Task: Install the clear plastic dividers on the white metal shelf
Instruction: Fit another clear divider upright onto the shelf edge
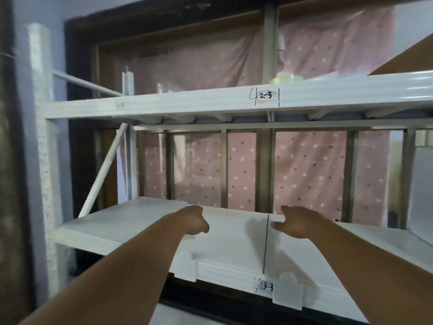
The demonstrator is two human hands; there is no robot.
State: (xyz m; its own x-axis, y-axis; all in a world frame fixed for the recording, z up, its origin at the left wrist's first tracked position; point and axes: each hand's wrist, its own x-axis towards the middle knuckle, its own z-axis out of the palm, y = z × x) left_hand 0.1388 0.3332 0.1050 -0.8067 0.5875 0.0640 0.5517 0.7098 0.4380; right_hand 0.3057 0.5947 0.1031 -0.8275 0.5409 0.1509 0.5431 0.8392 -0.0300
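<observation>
The white metal shelf fills the view, and both my arms reach over its lower board. My left hand is near the back edge with its fingers curled down. Whether it grips clear plastic I cannot tell. My right hand lies palm down further right, thumb pointing left, just right of a black marker line. Two clear plastic tabs hang over the front lip, one on the left and one on the right. On the upper board, clear dividers stand upright at the left.
A roll of tape and a cardboard box sit on the upper board. Labels read 2-3 and 3-3. Behind the shelf hangs a pink dotted curtain on a window grille. A diagonal brace crosses the left end.
</observation>
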